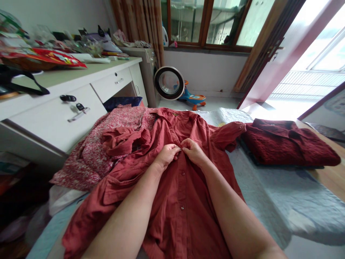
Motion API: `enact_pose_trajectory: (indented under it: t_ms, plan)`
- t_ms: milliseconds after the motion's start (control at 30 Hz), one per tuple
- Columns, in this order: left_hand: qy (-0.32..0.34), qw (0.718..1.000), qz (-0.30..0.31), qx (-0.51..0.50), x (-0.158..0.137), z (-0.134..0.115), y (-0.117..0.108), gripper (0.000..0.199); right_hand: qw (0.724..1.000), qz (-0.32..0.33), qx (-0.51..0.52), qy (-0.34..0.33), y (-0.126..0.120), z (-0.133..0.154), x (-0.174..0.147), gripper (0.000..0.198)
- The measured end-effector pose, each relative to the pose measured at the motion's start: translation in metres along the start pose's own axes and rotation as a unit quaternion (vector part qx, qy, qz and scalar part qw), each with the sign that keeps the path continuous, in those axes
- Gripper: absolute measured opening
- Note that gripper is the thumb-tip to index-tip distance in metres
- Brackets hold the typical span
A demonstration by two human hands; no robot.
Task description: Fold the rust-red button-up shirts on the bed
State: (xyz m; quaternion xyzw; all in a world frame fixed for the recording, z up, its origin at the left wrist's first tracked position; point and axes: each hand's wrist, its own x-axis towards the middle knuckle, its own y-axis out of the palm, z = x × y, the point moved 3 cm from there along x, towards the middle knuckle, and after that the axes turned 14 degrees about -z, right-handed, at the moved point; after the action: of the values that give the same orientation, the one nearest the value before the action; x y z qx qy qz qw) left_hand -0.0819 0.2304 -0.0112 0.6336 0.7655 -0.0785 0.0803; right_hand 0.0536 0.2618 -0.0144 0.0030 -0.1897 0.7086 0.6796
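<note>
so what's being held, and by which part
The rust-red buttoned cloth garment, pinched at its front placket by the left hand and right hand.

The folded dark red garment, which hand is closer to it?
Right. The right hand is on the red button-up shirt, left of the folded garment; the left hand is farther left.

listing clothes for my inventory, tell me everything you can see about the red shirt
The red shirt looks like soft woven cloth, wrinkled. It lies spread front up, collar at the far end, neck open. The left hand and right hand pinch its front strip; two round buttons show below, apparently fastened. One sleeve lies bunched on pink patterned cloth; the other reaches toward folded dark red fabric.
</note>
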Motion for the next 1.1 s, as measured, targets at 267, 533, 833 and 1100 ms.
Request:
enact_pose_trajectory:
  t_ms: [267,533,833,1100]
  plan:
    - [0.004,1.0,0.014,0.018,0.0,0.001,-0.002,0.017,0.995,0.018,0.023,0.093,0.0,-0.001,-0.002,0.025]
    - [0.039,0.995,-0.094,0.021,0.006,0.001,-0.004,0.023,0.989,0.078,0.049,0.118,-0.002,0.01,-0.008,0.017]
    - [0.036,0.992,-0.111,0.046,0.011,0.005,-0.008,0.028,0.975,0.182,0.061,0.111,0.0,0.022,-0.014,0.012]
    - [0.176,0.972,-0.127,0.092,0.017,0.008,-0.01,0.052,0.972,-0.043,-0.18,-0.147,-0.011,0.014,0.002,0.029]
